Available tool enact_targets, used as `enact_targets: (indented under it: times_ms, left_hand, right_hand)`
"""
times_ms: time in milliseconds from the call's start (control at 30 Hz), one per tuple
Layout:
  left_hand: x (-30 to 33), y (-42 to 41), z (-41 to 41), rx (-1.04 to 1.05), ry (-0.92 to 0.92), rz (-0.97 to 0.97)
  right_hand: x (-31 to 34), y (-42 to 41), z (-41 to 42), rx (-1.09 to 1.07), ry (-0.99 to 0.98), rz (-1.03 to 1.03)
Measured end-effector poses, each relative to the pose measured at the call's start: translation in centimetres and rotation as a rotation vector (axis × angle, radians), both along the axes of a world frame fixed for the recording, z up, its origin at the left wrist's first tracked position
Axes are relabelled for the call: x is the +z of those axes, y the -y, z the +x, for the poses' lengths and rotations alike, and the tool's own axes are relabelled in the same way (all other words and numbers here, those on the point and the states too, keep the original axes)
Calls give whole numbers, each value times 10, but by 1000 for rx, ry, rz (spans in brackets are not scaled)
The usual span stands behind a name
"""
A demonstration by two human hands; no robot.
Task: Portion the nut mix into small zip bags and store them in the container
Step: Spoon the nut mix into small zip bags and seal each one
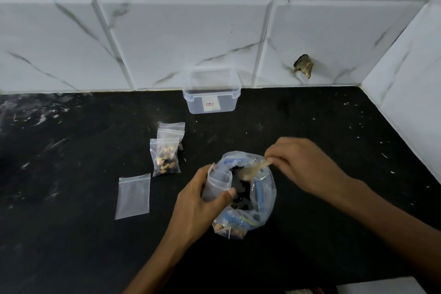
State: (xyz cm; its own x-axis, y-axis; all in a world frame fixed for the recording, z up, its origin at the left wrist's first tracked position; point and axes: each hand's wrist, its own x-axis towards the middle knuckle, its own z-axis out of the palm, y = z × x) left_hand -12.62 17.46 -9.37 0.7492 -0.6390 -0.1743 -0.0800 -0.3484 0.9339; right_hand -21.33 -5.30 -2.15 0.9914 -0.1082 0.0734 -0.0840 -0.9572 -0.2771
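A large clear bag of nut mix (259, 200) stands open on the black counter, its rim rolled down. My left hand (199, 200) grips a small empty zip bag (218, 184) at the big bag's left rim. My right hand (303, 162) pinches a pale spoon-like scoop (254, 169) over the big bag's mouth. Two filled small zip bags (165, 157) lie overlapping to the left, behind them. One empty flat zip bag (133, 196) lies further left. The clear lidless container (211, 93) stands at the back against the wall.
The black stone counter (71, 150) runs to a white marble-tiled wall at the back and a side wall on the right. A hole in the tile (303, 65) shows at the back right. A pale edge (381, 287) appears at the bottom right.
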Motion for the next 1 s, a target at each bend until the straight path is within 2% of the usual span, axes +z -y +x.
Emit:
enact_targets:
  times_ms: [100, 233, 300, 367, 467, 633, 733, 900, 1000]
  left_hand:
    - [-3, -7, -5, -50, -141, -15]
    - [-10, -5, -10, -66, -307, -62]
    - [-10, -1, -14, -60, -359, -110]
    - [-8, 4, -17, -53, -394, -148]
    - [-7, 7, -20, -57, -402, -169]
    - [-10, 8, -22, -39, -405, -166]
    - [-12, 9, -24, -38, -393, -165]
    - [-9, 12, -25, -67, -406, -182]
    - [-9, 10, -26, -56, -394, -180]
  right_hand:
    - [-33, -7, 3, 67, -208, -40]
    - [-57, -13, 10, 140, -305, -92]
    - [-65, -9, 15, 120, -336, -48]
    - [-70, -8, 18, 75, -386, 82]
    - [-80, -16, 17, 14, -418, 255]
    - [-87, -13, 19, -116, -452, 420]
    - [-87, -8, 19, -201, -418, 464]
    - [-92, -22, 21, -153, -456, 460]
    - [-92, -19, 21, -269, -445, 555]
